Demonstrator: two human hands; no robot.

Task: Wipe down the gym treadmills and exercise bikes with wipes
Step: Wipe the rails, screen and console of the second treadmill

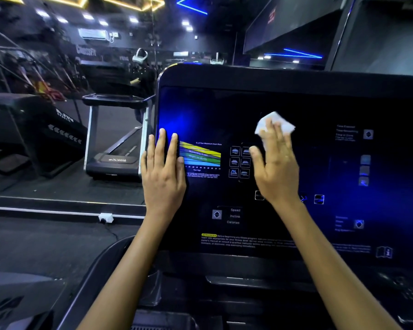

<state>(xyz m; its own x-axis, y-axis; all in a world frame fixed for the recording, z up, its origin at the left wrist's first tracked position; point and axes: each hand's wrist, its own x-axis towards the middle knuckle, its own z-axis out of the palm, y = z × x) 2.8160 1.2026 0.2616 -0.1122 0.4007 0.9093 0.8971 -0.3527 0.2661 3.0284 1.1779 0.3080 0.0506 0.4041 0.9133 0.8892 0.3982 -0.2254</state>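
Note:
A large black treadmill console (296,96) fills the middle and right of the head view, with a coloured heart-rate chart and small icons printed on its glossy panel. My right hand (275,163) presses a crumpled white wipe (275,123) flat against the panel with straight fingers, just right of the icon grid. My left hand (163,170) lies flat on the console's left edge, fingers spread and straight, beside the chart.
A mirror wall on the left reflects another treadmill (116,139) and a person wearing a headset (141,67). A white power socket (106,217) with a cable sits on the floor ledge. A dark handrail (100,265) curves below the console.

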